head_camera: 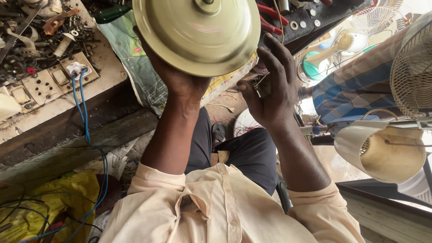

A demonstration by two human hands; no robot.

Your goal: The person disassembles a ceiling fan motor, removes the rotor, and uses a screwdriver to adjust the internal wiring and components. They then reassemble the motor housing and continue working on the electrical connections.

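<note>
Left hand [180,76] gripped round pale-gold metal motor housing [198,33] from below; right hand [270,90] pinched small metal part [260,87] beside it.

cluttered wooden workbench [67,135], socket board [49,81], blue cable [85,117], fan grille [411,72], daylight

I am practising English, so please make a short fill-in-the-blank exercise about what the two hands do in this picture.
1. The left hand holds up a round, ____-coloured metal cover.
2. The right hand pinches a small ____ part.
3. Two ____ cables run from the white plug on the socket board.

Missing words: gold; metal; blue
</note>
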